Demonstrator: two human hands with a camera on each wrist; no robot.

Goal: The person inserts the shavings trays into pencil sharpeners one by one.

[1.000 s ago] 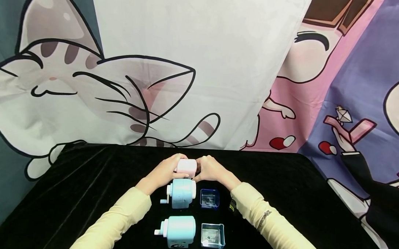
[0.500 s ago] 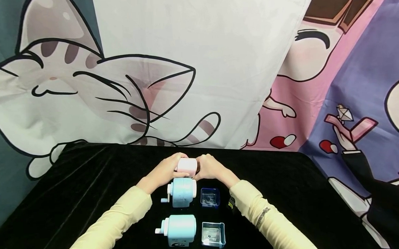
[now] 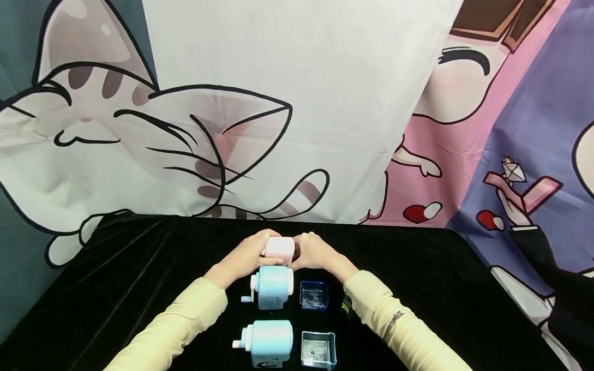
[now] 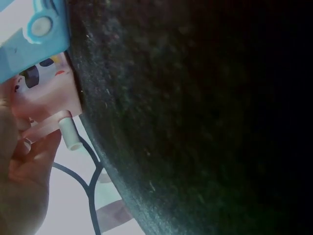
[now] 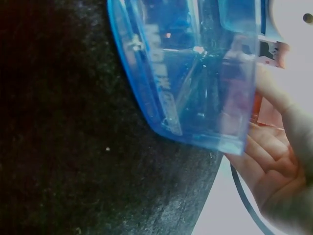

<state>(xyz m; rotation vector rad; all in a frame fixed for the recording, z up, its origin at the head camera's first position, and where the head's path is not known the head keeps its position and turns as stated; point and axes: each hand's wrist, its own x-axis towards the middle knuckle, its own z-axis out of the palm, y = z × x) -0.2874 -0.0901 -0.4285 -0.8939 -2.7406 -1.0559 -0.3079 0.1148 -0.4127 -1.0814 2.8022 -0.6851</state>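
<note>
At the far part of the black cloth, my left hand (image 3: 247, 251) grips a pink pencil sharpener (image 3: 279, 249) from its left side. Its crank (image 4: 68, 131) shows by my fingers in the left wrist view. My right hand (image 3: 315, 251) is at its right side, thumb and fingers pinching a reddish see-through drawer (image 5: 255, 107), partly hidden by the hand. Just in front stands a blue pencil sharpener (image 3: 273, 287), with a teal pencil sharpener (image 3: 270, 339) nearer. A dark blue clear drawer (image 3: 313, 295) and a pale clear drawer (image 3: 318, 350) lie to their right.
Black velvet cloth (image 3: 404, 291) covers the table. Behind its far edge hangs a printed cartoon backdrop (image 3: 323, 97). A small black and yellow thing (image 3: 347, 304) shows beside the right sleeve, partly covered.
Both hands stay at the pink pencil sharpener with hardly any movement. The whole head view shifts very slightly.
</note>
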